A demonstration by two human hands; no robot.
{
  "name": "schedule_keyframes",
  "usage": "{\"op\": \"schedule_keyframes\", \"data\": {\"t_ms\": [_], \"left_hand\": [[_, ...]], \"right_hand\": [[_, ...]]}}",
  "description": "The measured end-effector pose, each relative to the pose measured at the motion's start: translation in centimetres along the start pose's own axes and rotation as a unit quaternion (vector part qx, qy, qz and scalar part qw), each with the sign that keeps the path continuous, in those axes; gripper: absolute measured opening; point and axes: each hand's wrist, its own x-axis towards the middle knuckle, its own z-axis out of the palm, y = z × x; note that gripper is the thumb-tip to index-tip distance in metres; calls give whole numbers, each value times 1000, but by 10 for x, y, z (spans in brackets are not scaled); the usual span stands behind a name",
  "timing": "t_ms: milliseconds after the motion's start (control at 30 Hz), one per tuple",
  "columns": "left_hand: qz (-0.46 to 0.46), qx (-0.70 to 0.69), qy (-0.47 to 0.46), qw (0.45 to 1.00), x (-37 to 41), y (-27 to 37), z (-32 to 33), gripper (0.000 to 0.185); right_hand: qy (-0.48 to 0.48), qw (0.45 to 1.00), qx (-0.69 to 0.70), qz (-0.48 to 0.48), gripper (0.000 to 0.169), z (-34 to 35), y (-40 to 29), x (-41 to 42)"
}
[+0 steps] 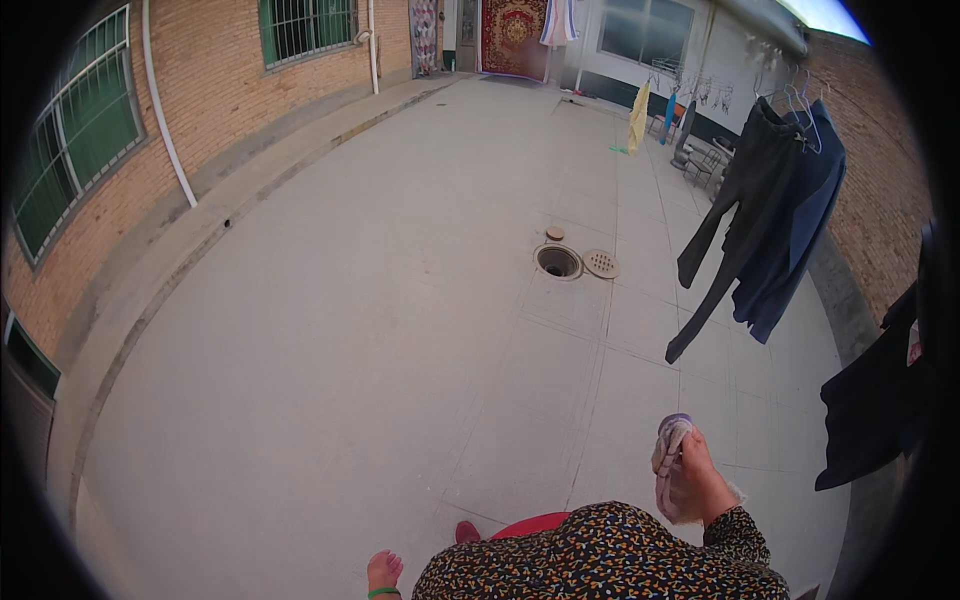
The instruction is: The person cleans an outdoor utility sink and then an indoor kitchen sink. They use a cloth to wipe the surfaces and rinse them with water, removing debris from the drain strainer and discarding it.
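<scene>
My right hand (696, 454) grips a bunched, greyish cloth (666, 463) with a purple part at its top. The cloth hangs down beside the wrist, and its full shape is folded out of sight. At the bottom edge, my left hand (384, 570) hangs low with its fingers curled in and nothing seen in it. A green band (384, 592) circles that wrist. Between the hands are my dark patterned top (600, 551) and one red shoe (466, 532) on the concrete.
Ahead lies an uncovered round drain hole (558, 262), its perforated cover (601, 263) beside it. Dark trousers (750, 180) and a navy garment (795, 225) hang at right. A raised kerb (225, 223) follows the left brick wall. A patterned curtain (514, 36) hangs at the far doorway.
</scene>
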Motion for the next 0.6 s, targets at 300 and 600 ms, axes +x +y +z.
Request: {"op": "schedule_keyframes", "data": {"t_ms": [300,600], "left_hand": [[86,189,-99,973,56,259,289,25],[185,392,-57,899,23,504,425,23]], "right_hand": [[137,982,100,86,30,51,89,121],[167,956,116,209,23,199,89,307]]}}
